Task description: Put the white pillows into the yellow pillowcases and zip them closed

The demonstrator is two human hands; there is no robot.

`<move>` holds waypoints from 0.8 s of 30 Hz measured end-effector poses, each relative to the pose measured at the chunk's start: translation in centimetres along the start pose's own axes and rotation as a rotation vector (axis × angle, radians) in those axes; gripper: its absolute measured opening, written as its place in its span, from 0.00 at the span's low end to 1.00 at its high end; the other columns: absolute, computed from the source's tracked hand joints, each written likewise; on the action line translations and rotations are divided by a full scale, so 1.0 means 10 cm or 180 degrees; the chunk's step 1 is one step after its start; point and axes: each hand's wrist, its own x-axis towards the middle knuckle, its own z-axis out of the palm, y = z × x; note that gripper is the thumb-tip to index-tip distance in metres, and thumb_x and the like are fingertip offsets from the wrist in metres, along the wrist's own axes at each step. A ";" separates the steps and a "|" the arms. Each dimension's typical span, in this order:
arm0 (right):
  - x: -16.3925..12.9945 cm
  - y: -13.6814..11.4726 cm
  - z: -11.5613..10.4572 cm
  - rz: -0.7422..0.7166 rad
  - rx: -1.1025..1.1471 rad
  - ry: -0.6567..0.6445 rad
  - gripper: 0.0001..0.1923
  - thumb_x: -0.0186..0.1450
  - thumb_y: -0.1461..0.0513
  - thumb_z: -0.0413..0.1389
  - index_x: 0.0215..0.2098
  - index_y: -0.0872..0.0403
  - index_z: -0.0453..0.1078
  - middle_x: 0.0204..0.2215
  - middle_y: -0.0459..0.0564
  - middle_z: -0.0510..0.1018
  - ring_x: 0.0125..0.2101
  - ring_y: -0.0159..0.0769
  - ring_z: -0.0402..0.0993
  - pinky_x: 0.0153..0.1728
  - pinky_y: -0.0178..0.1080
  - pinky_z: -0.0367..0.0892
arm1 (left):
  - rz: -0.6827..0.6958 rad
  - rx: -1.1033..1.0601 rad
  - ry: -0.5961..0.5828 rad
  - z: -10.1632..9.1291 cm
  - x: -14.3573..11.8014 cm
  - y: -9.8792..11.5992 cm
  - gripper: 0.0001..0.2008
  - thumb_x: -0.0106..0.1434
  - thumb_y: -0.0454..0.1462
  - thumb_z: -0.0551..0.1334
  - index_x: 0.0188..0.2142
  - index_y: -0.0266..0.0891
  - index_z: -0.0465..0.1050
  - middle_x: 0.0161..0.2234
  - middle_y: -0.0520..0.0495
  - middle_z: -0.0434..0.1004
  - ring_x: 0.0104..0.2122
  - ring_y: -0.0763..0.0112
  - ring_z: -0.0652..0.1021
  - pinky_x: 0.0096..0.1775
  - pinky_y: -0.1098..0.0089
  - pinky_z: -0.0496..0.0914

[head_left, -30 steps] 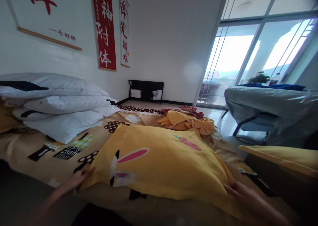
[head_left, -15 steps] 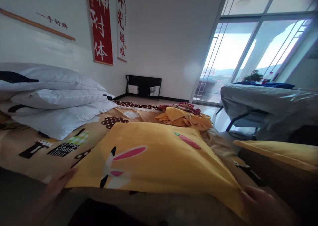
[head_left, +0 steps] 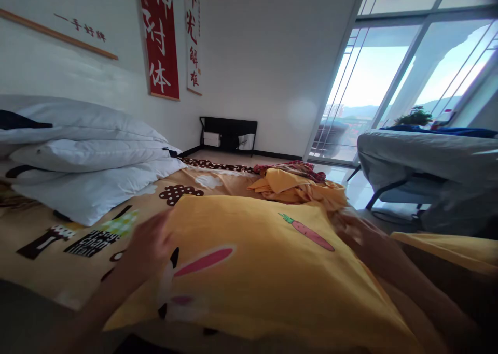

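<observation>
Risk of Twist and Slippage

Found on the patterned bedsheet (head_left: pixel 35 222), toward its near edge: one yellow pillow (head_left: pixel 268 271), between the left hand (head_left: pixel 153 237) at the left side and the right hand (head_left: pixel 350 227) by the far right corner. Cannot tell, from blurred fingers, whether clasping fabric or merely resting. Could twist or bunch under uneven pull from the two sides. Could slip over the near edge if drawn too far forward. Could also disturb the crumpled orange cloth (head_left: pixel 288 183), just behind the far right corner, if pushed away. On appearance: plump in the middle, lightly creased toward the right, pointed at the near left corner. Printed with white-and-pink rabbit ears at left and a pink carrot at far right. Dim along the near edge.
</observation>
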 end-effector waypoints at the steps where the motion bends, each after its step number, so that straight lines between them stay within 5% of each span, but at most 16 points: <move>1: 0.29 -0.27 0.02 -0.0108 0.0237 0.0061 0.25 0.66 0.48 0.45 0.53 0.52 0.67 0.51 0.58 0.74 0.50 0.48 0.72 0.49 0.48 0.67 | 0.0266 -0.0071 -0.0154 0.03 0.37 0.33 0.25 0.63 0.42 0.48 0.57 0.37 0.64 0.58 0.41 0.69 0.58 0.60 0.69 0.58 0.57 0.64; 3: 0.79 -0.79 0.17 -0.0322 0.0742 0.0146 0.27 0.67 0.49 0.45 0.59 0.52 0.63 0.55 0.56 0.71 0.53 0.47 0.69 0.52 0.50 0.64 | 0.0606 -0.0274 -0.0434 0.22 1.02 0.90 0.25 0.65 0.38 0.48 0.61 0.37 0.61 0.63 0.43 0.61 0.62 0.65 0.62 0.62 0.59 0.58; 5: 1.09 -1.16 0.50 -0.0412 0.1168 -0.0107 0.29 0.68 0.49 0.43 0.63 0.51 0.58 0.59 0.54 0.68 0.56 0.45 0.66 0.54 0.48 0.62 | 0.0276 -0.0368 -0.0694 0.58 1.41 1.27 0.26 0.66 0.36 0.47 0.63 0.39 0.57 0.65 0.44 0.56 0.64 0.68 0.60 0.63 0.59 0.55; 8: 1.09 -1.32 1.24 -0.0164 0.1148 -0.0687 0.28 0.71 0.52 0.36 0.63 0.54 0.59 0.58 0.55 0.69 0.57 0.42 0.65 0.55 0.46 0.62 | -0.0376 -0.0245 -0.1175 1.32 1.39 1.37 0.25 0.69 0.42 0.46 0.63 0.39 0.59 0.65 0.40 0.56 0.64 0.59 0.60 0.62 0.49 0.55; 11: 0.77 -1.09 1.90 -0.0069 0.0965 -0.1246 0.30 0.70 0.50 0.37 0.61 0.56 0.62 0.61 0.56 0.65 0.61 0.43 0.59 0.59 0.46 0.57 | -0.0587 -0.0122 -0.1555 1.91 1.10 1.04 0.26 0.67 0.46 0.50 0.62 0.43 0.62 0.65 0.41 0.54 0.65 0.59 0.56 0.63 0.51 0.51; 13: 0.61 -0.82 2.13 0.0010 0.0817 -0.1512 0.31 0.70 0.49 0.36 0.64 0.56 0.57 0.65 0.54 0.58 0.64 0.40 0.52 0.62 0.46 0.51 | -0.0798 0.0025 -0.1646 2.07 1.02 0.70 0.29 0.67 0.50 0.49 0.64 0.43 0.59 0.67 0.43 0.50 0.67 0.58 0.51 0.64 0.48 0.44; 15: 0.57 -0.54 2.22 0.0154 0.0636 -0.1697 0.32 0.71 0.49 0.34 0.67 0.55 0.52 0.67 0.53 0.52 0.66 0.40 0.45 0.64 0.50 0.45 | -0.1038 0.0162 -0.1749 2.06 1.05 0.30 0.31 0.66 0.53 0.47 0.64 0.44 0.58 0.67 0.44 0.49 0.67 0.55 0.49 0.63 0.43 0.40; 19: 0.71 -0.04 2.25 0.0547 0.0281 -0.1918 0.32 0.70 0.49 0.35 0.67 0.53 0.51 0.67 0.54 0.51 0.67 0.45 0.41 0.63 0.60 0.35 | -0.1671 0.0361 -0.1959 1.91 1.12 -0.44 0.34 0.66 0.54 0.44 0.66 0.41 0.52 0.68 0.40 0.45 0.66 0.52 0.51 0.62 0.41 0.48; 24: 0.82 0.51 2.34 0.0990 -0.0029 -0.1976 0.32 0.70 0.48 0.36 0.67 0.53 0.50 0.68 0.55 0.49 0.67 0.47 0.41 0.62 0.62 0.35 | -0.1894 0.0341 -0.1984 1.94 1.02 -0.77 0.35 0.67 0.56 0.39 0.67 0.42 0.49 0.67 0.42 0.46 0.65 0.51 0.54 0.60 0.42 0.54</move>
